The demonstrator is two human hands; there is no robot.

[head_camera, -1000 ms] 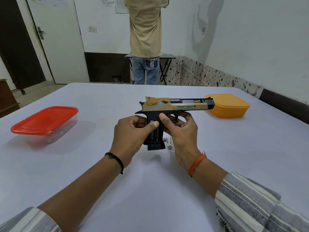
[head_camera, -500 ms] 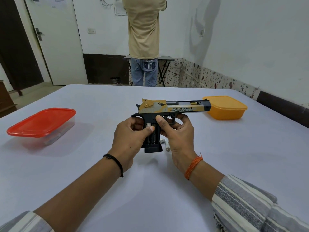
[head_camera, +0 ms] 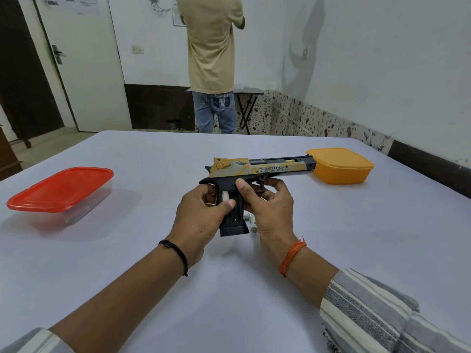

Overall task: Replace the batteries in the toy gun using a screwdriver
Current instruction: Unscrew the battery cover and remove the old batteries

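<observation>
The white worktop carried everything, and a person in a tan shirt and jeans stood with their back turned beyond its far edge. Toward the left edge sat a clear box with a red lid; near the far right corner sat an orange lidded box.

The toy gun was held above the middle of the worktop, grip down and barrel pointing toward the right edge, its muzzle overlapping the orange box in view. Its slide was gold and tan with a black top and frame, bore a small wing emblem, and read "DESERT EAGLE" with "SOUND-LIGHT ELECTRIC TOY GUN" beneath. The black grip had its side open, showing a pale battery seated at the top.

The left hand wrapped the back of the grip, thumb lying across the open compartment. The right hand curled round the front of the grip and trigger guard, thumb pressed on the frame.

Just behind the grip's foot, small pale loose batteries lay on the worktop, partly hidden.
</observation>
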